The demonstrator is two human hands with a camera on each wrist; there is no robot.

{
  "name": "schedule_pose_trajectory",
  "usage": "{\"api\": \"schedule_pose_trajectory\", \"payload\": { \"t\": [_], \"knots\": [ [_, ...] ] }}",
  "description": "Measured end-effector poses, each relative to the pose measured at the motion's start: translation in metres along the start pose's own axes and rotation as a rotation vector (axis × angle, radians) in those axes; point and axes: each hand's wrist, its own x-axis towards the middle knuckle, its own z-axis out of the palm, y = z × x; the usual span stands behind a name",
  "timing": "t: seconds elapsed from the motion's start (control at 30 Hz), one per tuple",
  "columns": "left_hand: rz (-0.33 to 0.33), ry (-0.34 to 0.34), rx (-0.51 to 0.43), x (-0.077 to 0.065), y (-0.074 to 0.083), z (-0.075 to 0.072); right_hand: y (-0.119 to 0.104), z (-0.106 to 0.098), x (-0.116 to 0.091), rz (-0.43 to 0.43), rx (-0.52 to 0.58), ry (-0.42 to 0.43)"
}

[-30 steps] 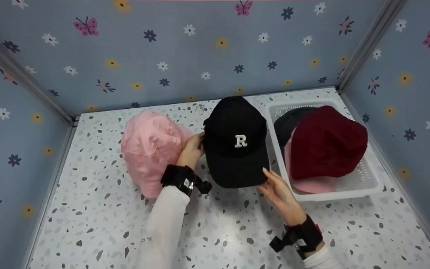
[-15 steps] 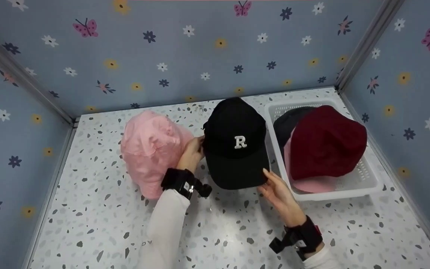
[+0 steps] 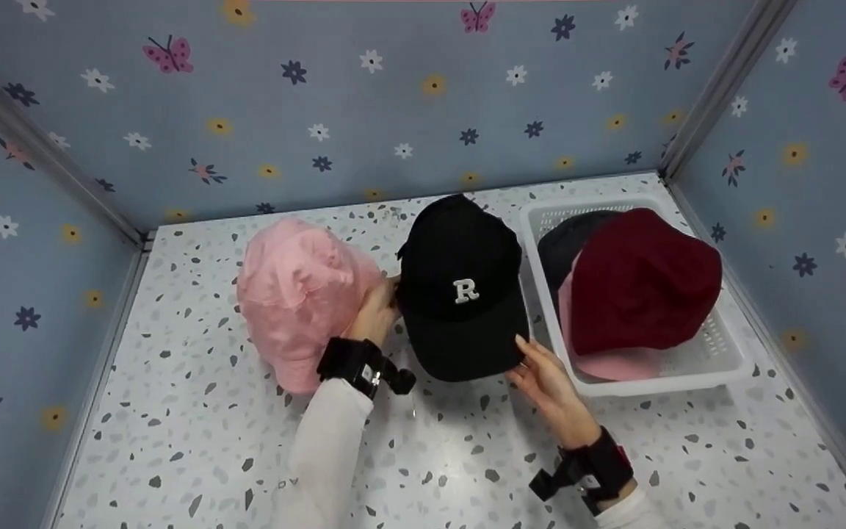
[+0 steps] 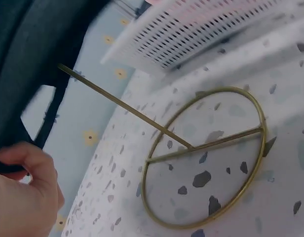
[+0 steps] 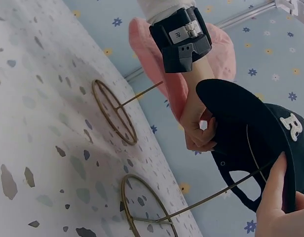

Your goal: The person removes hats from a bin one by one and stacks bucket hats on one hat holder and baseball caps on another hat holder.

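A black baseball cap [image 3: 460, 294] with a white letter R sits on a gold wire stand [image 4: 191, 148] with a round base, seen from below in the wrist views. My left hand [image 3: 377, 312] pinches the cap's left edge, near the back strap opening. My right hand [image 3: 551, 386] pinches the right corner of the brim [image 5: 231, 98], with the thumb on one face and fingers on the other. Left of the cap a pink bucket hat [image 3: 302, 294] rests on a second wire stand [image 5: 115, 113].
At the right stands a white plastic basket [image 3: 654, 386] holding a dark red hat [image 3: 643, 283], a pink cap [image 3: 617, 365] and a dark grey cap [image 3: 559, 246]. Flowered panels [image 3: 423, 103] enclose the speckled white tabletop [image 3: 203, 426] at the back and both sides.
The black cap has shifted slightly toward the person and tilted, its crown and brim lower in the head view. The left hand has moved down a little with it; the right hand still holds the brim.
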Motion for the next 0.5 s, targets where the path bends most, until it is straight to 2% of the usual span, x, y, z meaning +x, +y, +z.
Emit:
{"api": "schedule_pose_trajectory", "payload": {
  "t": [0.03,0.1,0.13,0.23,0.33,0.43,0.5],
  "knots": [
    [-0.015,0.022,0.012,-0.015,-0.014,-0.017,0.000,0.000,0.000,-0.001,0.001,0.000],
    [-0.044,0.064,0.010,-0.033,-0.032,-0.037,0.000,0.000,-0.001,0.000,0.014,-0.002],
    [-0.037,0.052,0.014,-0.035,-0.038,-0.044,0.000,0.000,-0.001,0.004,0.021,-0.006],
    [-0.062,0.078,-0.005,-0.043,-0.049,-0.054,-0.001,-0.001,-0.001,0.010,0.042,-0.018],
    [-0.054,0.082,0.006,-0.040,-0.049,-0.049,0.000,-0.001,-0.001,0.009,0.053,-0.042],
    [-0.035,0.060,0.074,-0.029,-0.040,-0.037,0.000,-0.001,0.000,0.003,0.062,-0.054],
    [-0.011,0.044,0.175,-0.023,-0.038,-0.033,0.001,-0.001,0.000,0.004,0.067,-0.051]
  ]
}}
